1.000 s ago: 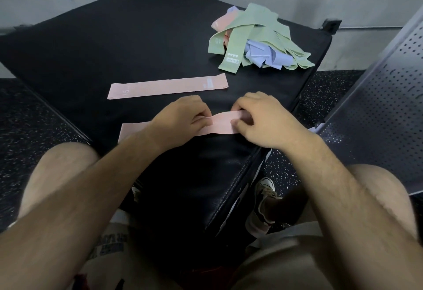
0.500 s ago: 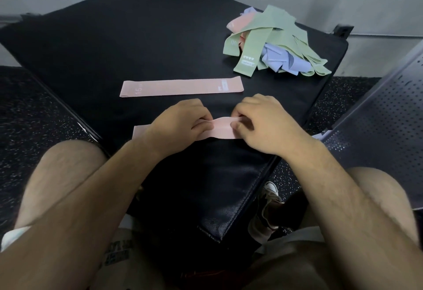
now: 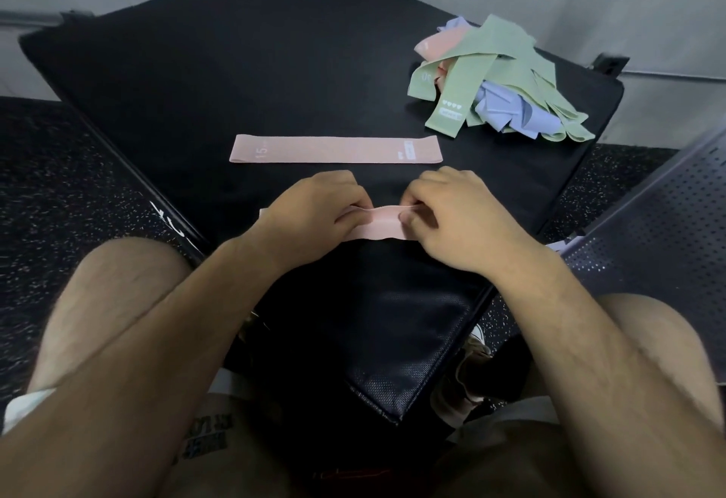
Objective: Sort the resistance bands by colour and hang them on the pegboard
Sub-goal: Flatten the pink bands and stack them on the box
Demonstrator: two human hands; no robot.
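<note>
Pink band (image 3: 383, 224) lies across the near part of the black padded block (image 3: 235, 65) in front of me, close to its front corner. Just beyond my knuckles a second pink band (image 3: 334, 149), marked 15, lies flat and straight, not touching my fingers. Farther off to the right, near the block's far right edge, sits a tangled pile (image 3: 503, 81) of green, lilac and pink bands. A dark perforated panel (image 3: 668, 230) slants into view at my right, well apart from everything on the block. Speckled floor (image 3: 59, 183) shows on both sides, and a shoe (image 3: 471, 364) shows below the block's right edge. My left hand (image 3: 314, 210) pinches the near band between thumb and curled fingers and hides most of its left part. My right hand (image 3: 459, 214) pinches its right end the same way. The short stretch between my hands is bare and slightly puckered along its far edge.
</note>
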